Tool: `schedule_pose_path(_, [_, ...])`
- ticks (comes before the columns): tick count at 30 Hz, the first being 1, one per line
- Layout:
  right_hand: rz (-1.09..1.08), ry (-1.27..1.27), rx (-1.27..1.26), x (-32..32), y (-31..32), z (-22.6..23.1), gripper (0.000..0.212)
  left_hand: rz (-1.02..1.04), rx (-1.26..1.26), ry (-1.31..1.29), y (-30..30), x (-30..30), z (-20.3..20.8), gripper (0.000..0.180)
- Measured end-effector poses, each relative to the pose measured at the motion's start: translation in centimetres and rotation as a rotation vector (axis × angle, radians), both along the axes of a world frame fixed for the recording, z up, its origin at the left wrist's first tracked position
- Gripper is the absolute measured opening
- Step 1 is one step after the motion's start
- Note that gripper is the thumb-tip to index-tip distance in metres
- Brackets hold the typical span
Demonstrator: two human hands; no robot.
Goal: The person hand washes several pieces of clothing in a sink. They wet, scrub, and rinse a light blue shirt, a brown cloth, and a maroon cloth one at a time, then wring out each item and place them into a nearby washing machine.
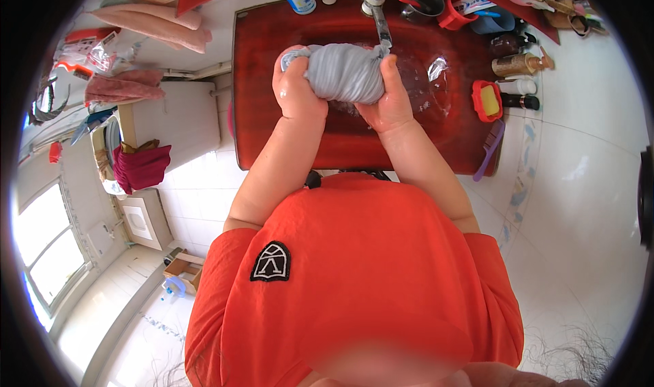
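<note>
In the head view, our left hand (298, 90) and right hand (390, 99) are both clamped around a rolled grey cloth (344, 72), holding it above the dark red sink (272, 135), just below the metal tap (377, 9) near the sink's far edge. We judge that we are in the wringing step, and the next move asks for a firm twist in opposite directions while the cloth stays over the basin, away from the yellow soap in the red dish (487, 101) at the right edge.
</note>
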State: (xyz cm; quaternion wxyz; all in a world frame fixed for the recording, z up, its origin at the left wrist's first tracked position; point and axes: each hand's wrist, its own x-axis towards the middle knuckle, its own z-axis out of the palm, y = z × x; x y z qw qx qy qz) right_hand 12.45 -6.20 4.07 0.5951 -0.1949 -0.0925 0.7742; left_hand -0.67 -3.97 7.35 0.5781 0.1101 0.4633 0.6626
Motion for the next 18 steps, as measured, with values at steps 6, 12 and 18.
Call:
schedule_pose_path(6, [0.047, -0.046, -0.248, 0.8, 1.2, 3.2, 0.024, -0.124, 0.869, 1.246, -1.0, -0.1, 3.2, 0.024])
schedule_pose_path(12, [0.358, -0.148, -0.171, 3.0, 2.6, 2.8, 0.017, -0.437, 1.154, 1.516, -1.5, 0.8, 5.9, 0.028])
schedule_pose_path(18, [0.623, -0.392, -0.199, 3.0, 5.1, 1.8, 0.017, -0.634, 1.192, 1.632, -1.1, 1.0, 4.6, 0.029])
